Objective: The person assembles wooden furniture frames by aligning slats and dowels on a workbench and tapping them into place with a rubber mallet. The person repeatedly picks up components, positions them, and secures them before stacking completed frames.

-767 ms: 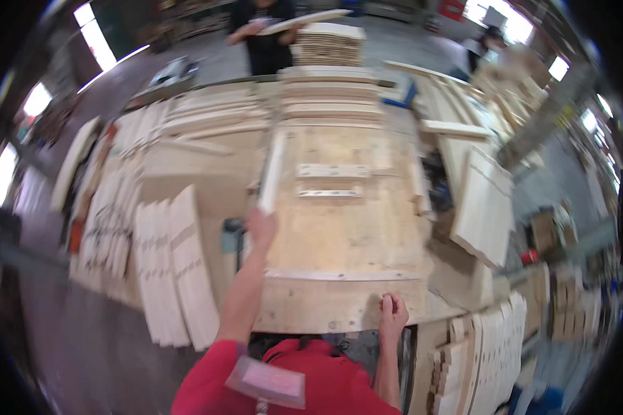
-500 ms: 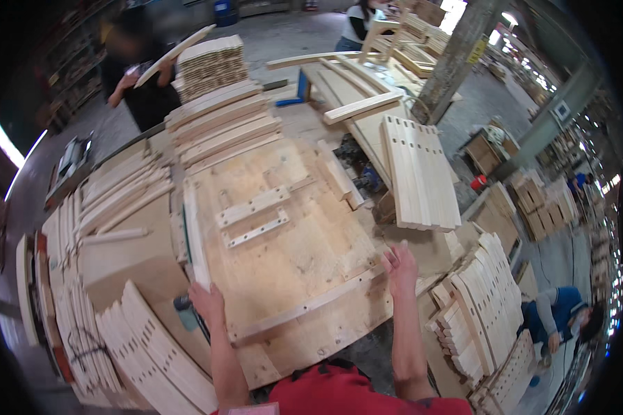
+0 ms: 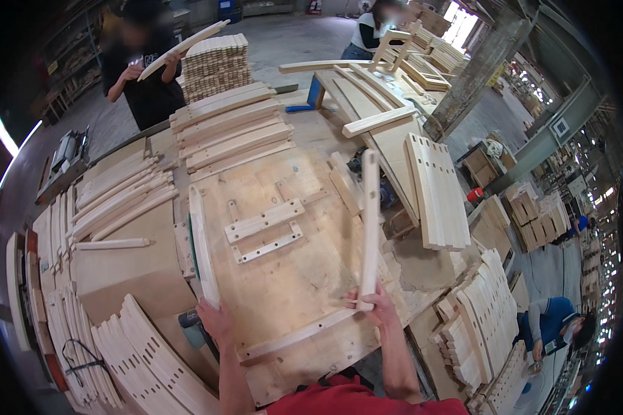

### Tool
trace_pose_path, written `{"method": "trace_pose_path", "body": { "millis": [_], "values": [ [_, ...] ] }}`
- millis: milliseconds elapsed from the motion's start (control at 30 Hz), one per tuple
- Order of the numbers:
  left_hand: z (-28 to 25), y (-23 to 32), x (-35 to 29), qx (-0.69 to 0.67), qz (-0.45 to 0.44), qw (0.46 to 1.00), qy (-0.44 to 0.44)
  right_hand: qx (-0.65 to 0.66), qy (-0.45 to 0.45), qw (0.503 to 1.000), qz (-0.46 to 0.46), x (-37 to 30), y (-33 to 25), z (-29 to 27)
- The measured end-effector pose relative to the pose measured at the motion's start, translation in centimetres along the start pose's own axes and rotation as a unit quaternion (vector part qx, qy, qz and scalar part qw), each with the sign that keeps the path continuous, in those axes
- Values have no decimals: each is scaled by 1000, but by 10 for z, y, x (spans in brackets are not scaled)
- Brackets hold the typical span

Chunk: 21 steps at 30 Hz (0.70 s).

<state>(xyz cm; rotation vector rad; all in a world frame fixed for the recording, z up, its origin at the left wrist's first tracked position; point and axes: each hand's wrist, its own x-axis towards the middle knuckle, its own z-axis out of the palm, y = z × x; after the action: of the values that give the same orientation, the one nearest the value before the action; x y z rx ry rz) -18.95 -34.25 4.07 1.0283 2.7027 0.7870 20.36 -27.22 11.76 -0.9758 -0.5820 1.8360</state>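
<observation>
My right hand (image 3: 378,309) grips the lower end of a long pale wooden bar (image 3: 370,221) with holes in its face, which rises over the right side of a plywood board (image 3: 277,304). My left hand (image 3: 217,321) is closed round the near end of a slightly curved wooden slat (image 3: 202,249) along the board's left edge. Between the hands, a wooden strip (image 3: 298,337) is fixed across the board's near side. Two short drilled blocks (image 3: 264,221) lie mid-board. Beside my left hand is a dark-headed tool (image 3: 188,319), partly hidden.
Stacked slats (image 3: 232,131) stand beyond the board, with more slotted boards (image 3: 152,353) at near left. At right are a bundle of drilled bars (image 3: 436,194) and a slat pile (image 3: 481,311). A person (image 3: 142,69) at far left holds a wooden piece; others work farther off.
My right hand, empty before, now holds the wooden bar upright. My left hand has shifted slightly down and stays at the slat's near end. The view has tilted a little.
</observation>
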Motion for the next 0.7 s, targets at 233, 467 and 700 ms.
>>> {"method": "trace_pose_path", "body": {
  "millis": [233, 467, 700],
  "values": [
    [-1, -14, -1, -12, 46, 998, -46, -620, 105, 745, -224, 59, 43, 15],
    [-103, -63, 162, -22, 157, 962, 221, -771, 133, 559, -273, 81, 2, -17],
    [-131, -65, 294, -12, -166, 983, 79, -820, 199, 517, -143, 48, 4, -48]
  ]
}}
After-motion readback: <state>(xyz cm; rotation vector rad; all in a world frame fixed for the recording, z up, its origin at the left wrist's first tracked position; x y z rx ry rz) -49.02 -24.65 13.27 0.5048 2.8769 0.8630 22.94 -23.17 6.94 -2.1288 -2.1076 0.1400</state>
